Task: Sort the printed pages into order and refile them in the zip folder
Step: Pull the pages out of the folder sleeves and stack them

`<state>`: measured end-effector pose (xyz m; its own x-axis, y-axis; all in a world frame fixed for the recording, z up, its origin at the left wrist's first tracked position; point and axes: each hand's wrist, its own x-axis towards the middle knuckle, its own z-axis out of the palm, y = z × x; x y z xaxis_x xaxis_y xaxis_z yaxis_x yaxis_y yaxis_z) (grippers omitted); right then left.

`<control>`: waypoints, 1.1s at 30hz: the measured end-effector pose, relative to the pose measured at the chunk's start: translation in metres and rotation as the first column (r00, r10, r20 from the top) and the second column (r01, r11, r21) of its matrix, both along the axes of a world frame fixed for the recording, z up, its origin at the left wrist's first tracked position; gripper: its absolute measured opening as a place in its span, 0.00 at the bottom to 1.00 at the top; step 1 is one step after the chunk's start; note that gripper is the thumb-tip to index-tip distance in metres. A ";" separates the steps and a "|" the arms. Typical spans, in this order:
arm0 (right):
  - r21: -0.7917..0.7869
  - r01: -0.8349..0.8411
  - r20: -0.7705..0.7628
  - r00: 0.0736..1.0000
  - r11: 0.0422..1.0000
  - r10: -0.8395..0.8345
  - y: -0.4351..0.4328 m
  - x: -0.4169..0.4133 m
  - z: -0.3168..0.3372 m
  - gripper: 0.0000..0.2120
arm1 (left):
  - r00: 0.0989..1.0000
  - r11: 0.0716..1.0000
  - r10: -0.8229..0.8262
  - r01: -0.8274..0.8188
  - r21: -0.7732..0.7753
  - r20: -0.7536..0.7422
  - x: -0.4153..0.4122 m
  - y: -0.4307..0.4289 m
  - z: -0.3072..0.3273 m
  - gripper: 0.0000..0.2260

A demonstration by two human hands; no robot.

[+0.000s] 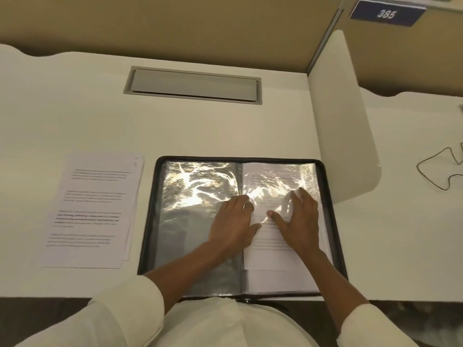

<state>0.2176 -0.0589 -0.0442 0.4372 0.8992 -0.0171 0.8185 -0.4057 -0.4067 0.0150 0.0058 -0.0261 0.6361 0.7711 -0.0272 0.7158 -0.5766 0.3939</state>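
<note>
A black zip folder (333, 221) lies open on the white desk, its clear plastic sleeves glaring under the light. On the folder's right half a printed page (270, 249) sits partly inside a sleeve, its lower edge sticking out. My left hand (233, 221) lies near the spine, fingers on the sleeve's edge; whether it pinches the plastic I cannot tell. My right hand (298, 219) rests on the page and sleeve with fingers spread. A stack of printed pages (92, 209) lies on the desk left of the folder, apart from both hands.
A grey cable hatch (193, 86) is set into the desk behind the folder. A white divider panel (345, 121) stands at the right, with a thin dark cable (441, 171) beyond it. A tan partition wall with a blue sign (385, 13) runs along the back.
</note>
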 end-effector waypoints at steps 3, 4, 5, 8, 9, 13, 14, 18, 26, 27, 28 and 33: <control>-0.049 0.002 -0.018 1.000 0.999 -0.003 -0.010 0.020 -0.004 0.54 | 0.998 0.998 0.043 -0.045 -0.037 -0.048 0.015 -0.010 0.001 0.28; -0.040 -0.015 -0.026 1.000 0.999 0.014 -0.012 0.025 -0.005 0.55 | 0.996 0.997 0.060 -0.063 -0.033 -0.063 0.019 -0.012 0.002 0.28; -0.034 -0.034 -0.037 0.999 0.999 0.033 -0.013 0.029 -0.007 0.55 | 0.994 0.996 0.078 -0.080 -0.027 -0.073 0.023 -0.015 0.002 0.28; -0.024 -0.080 -0.061 0.995 0.997 0.078 -0.011 0.038 -0.006 0.56 | 0.988 0.994 0.112 -0.113 -0.009 -0.107 0.030 -0.020 0.003 0.29; -0.042 -0.092 -0.055 0.994 0.995 0.090 -0.009 0.040 -0.005 0.56 | 0.986 0.993 0.118 -0.119 -0.002 -0.120 0.032 -0.020 0.003 0.28; -0.100 -0.089 0.003 0.996 0.991 0.090 0.002 0.044 0.011 0.52 | 0.980 0.988 0.148 -0.151 -0.012 -0.134 0.040 -0.023 0.005 0.28; -0.066 -0.084 0.001 0.996 0.994 0.085 0.005 0.045 0.015 0.47 | 0.979 0.987 0.153 -0.157 -0.021 -0.138 0.041 -0.023 0.006 0.28; -0.006 -0.013 -0.201 0.979 1.000 0.011 0.014 0.046 0.030 0.38 | 0.976 0.982 0.175 -0.183 -0.050 -0.129 0.045 -0.020 0.013 0.26; -0.138 0.120 -0.557 0.812 0.983 -0.177 0.024 0.054 0.062 0.52 | 0.965 0.955 0.225 -0.246 -0.164 -0.137 0.050 -0.022 0.027 0.32; -0.170 0.118 -0.641 0.741 0.978 -0.200 0.023 0.054 0.070 0.53 | 0.960 0.937 0.245 -0.271 -0.221 -0.138 0.051 -0.024 0.033 0.35; -0.201 0.113 -0.751 0.620 0.973 -0.227 0.022 0.053 0.075 0.53 | 0.953 0.910 0.273 -0.299 -0.286 -0.129 0.054 -0.027 0.039 0.39; -0.231 -0.003 -0.929 0.298 0.973 -0.220 0.018 0.045 0.094 0.52 | 0.884 0.771 0.457 -0.340 -0.538 0.096 0.075 -0.050 0.088 0.34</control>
